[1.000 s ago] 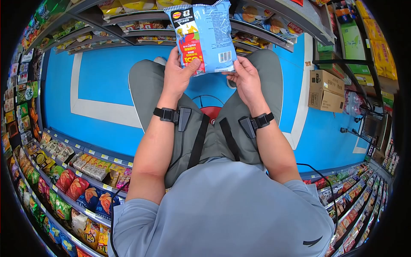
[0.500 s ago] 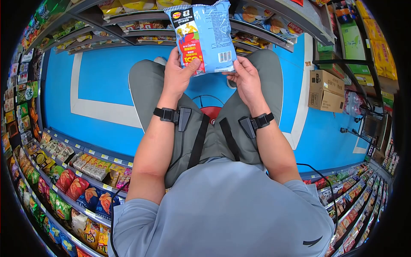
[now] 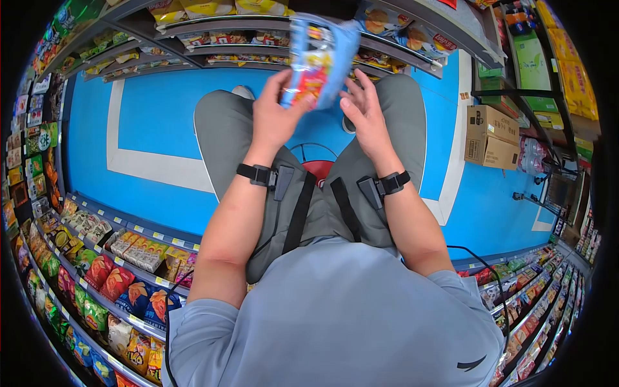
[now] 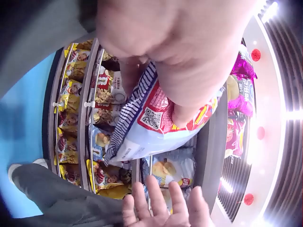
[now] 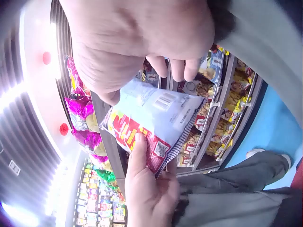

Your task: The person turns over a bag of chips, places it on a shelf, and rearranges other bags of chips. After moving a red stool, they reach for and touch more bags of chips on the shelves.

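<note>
A light blue bag of chips (image 3: 332, 64) with a red and yellow printed panel is held up over the knees, blurred and tilted in the head view. My left hand (image 3: 274, 119) grips its lower left corner, thumb on the printed front. Just off the bag's right side is my right hand (image 3: 366, 119), fingers spread and holding nothing. In the left wrist view the right hand's straight fingers (image 4: 161, 198) show below the bag. A barcode shows on the bag (image 5: 154, 104) in the right wrist view, and a QR code lies near the left thumb.
Shelves of chip bags (image 3: 264, 39) stand directly ahead, beyond the knees. More snack shelves (image 3: 122, 284) run behind on the left and right. Cardboard boxes (image 3: 491, 137) sit on the blue floor (image 3: 161, 129) at the right. A red seat (image 3: 317, 171) shows between the legs.
My right hand has let go of the bag and opened beside it. The left hand has shifted slightly right, turning and tilting the bag, which was held flat by both hands.
</note>
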`<state>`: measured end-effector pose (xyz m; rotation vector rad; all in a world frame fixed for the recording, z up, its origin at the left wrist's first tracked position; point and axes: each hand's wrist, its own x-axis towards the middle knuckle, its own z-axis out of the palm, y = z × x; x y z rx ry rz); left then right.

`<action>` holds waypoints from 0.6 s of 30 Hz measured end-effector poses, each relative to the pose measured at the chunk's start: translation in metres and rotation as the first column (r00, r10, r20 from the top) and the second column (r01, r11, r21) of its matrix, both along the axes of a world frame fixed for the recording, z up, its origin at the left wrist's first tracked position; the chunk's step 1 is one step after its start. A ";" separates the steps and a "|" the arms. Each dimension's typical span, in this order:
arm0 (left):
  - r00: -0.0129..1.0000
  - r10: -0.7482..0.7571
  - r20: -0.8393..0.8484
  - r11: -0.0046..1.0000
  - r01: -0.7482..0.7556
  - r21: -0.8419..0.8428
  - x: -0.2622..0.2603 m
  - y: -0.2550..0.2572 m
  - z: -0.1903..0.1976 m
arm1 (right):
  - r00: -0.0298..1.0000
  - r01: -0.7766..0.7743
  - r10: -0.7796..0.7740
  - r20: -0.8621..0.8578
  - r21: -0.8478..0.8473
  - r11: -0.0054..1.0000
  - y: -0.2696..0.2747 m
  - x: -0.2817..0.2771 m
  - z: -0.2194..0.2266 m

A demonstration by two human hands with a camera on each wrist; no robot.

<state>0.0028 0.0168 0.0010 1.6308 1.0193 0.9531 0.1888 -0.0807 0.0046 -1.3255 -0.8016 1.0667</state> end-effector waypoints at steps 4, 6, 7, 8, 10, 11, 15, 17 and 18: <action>0.915 -0.337 0.222 0.868 0.393 -0.304 0.000 -0.011 0.000 | 0.990 -0.004 0.017 -0.140 0.095 0.995 0.002 0.006 -0.011; 0.915 -0.357 0.185 0.859 0.400 -0.320 -0.005 -0.003 -0.027 | 0.957 -0.057 0.076 -0.281 0.076 0.995 -0.001 0.009 -0.005; 0.915 -0.376 0.146 0.851 0.404 -0.337 -0.005 -0.001 -0.028 | 0.899 -0.114 0.131 -0.418 0.066 0.991 -0.002 0.009 -0.002; 0.915 -0.377 0.146 0.850 0.404 -0.338 -0.005 -0.001 -0.030 | 0.889 -0.125 0.141 -0.435 0.067 0.990 -0.003 0.007 -0.004; 0.984 -0.172 0.051 0.967 0.178 -0.181 -0.001 0.000 -0.027 | 0.874 -0.122 0.126 -0.470 0.038 0.992 -0.002 0.005 0.002; 0.984 -0.171 0.051 0.967 0.178 -0.181 0.000 -0.001 -0.015 | 0.856 -0.122 0.110 -0.504 0.010 0.993 -0.002 0.005 0.003; 0.995 -0.093 0.031 0.987 0.096 -0.125 0.003 -0.003 -0.016 | 0.787 -0.104 0.079 -0.611 -0.005 0.995 -0.002 0.005 0.003; 0.967 -0.143 0.210 0.962 0.186 -0.201 0.005 -0.002 -0.017 | 0.739 -0.095 0.057 -0.671 -0.020 0.995 -0.001 0.005 0.005; 0.908 -0.092 0.409 0.867 0.275 -0.416 0.005 -0.002 -0.017 | 0.739 -0.096 0.058 -0.671 -0.020 0.995 0.000 0.005 0.008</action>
